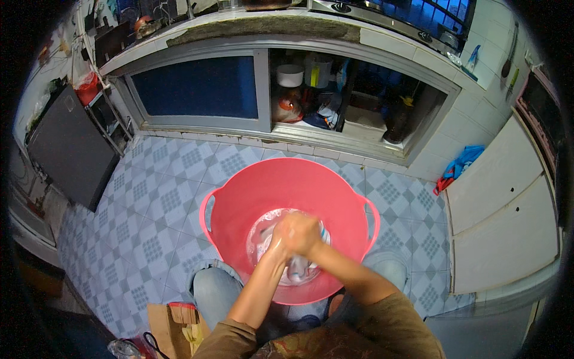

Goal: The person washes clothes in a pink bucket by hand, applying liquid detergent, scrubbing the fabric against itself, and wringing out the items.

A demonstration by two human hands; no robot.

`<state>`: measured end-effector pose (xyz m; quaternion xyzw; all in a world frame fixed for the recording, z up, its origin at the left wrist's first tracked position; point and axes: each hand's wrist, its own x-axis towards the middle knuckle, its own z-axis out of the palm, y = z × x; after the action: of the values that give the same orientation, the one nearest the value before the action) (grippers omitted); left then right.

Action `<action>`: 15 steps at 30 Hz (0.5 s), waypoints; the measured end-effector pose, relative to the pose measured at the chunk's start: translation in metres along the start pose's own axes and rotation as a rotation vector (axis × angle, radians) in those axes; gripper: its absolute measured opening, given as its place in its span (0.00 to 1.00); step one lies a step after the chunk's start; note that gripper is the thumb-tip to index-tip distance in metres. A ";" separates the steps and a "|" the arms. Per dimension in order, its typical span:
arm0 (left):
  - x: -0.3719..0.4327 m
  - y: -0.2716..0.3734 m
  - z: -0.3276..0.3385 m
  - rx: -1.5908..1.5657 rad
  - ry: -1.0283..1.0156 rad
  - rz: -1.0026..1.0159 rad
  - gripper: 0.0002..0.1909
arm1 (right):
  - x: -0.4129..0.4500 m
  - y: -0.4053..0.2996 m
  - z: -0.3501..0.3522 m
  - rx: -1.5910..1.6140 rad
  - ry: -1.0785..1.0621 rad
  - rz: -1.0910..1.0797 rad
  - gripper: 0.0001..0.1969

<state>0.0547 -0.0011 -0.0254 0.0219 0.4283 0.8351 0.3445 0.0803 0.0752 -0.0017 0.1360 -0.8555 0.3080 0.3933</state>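
A deep pink plastic tub (287, 181) with two loop handles stands on the floor between my knees. Shallow sudsy water (258, 238) covers its bottom. My left hand (281, 233) and my right hand (306, 231) are pressed together over the middle of the tub, slightly blurred. Both are closed around a wet, pale cloth (298, 270) with blue stripes. Part of the cloth hangs below the hands, and another part shows past the right hand; the fingers hide the rest.
Patterned tiles (170, 202) surround the tub. Ahead, a low cupboard has one sliding door (195, 89) and an open side with a white pot (290, 75). A white cabinet (497, 188) stands right, a dark panel (74, 143) left. A cardboard box (163, 330) lies by my left leg.
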 end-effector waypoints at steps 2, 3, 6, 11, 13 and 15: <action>0.001 0.008 0.017 0.083 0.209 -0.171 0.12 | 0.020 0.019 -0.013 -0.102 0.026 0.304 0.04; 0.001 0.007 0.012 0.039 0.185 -0.180 0.15 | 0.023 0.021 -0.014 -0.123 -0.068 0.411 0.04; 0.018 -0.018 -0.034 -0.148 -0.060 -0.047 0.18 | 0.016 -0.016 0.000 -0.049 0.000 0.183 0.05; 0.002 0.005 0.011 0.058 0.222 -0.180 0.16 | 0.004 0.016 -0.003 0.032 0.029 0.171 0.07; 0.001 0.010 0.016 0.020 0.248 -0.148 0.15 | 0.014 0.027 -0.007 -0.122 -0.085 0.432 0.07; -0.006 0.011 0.008 0.011 0.187 -0.065 0.15 | 0.012 0.007 0.003 -0.042 0.002 0.381 0.10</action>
<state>0.0558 -0.0031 -0.0111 -0.0680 0.4635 0.8197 0.3297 0.0671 0.0788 0.0026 -0.0370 -0.8715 0.3593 0.3316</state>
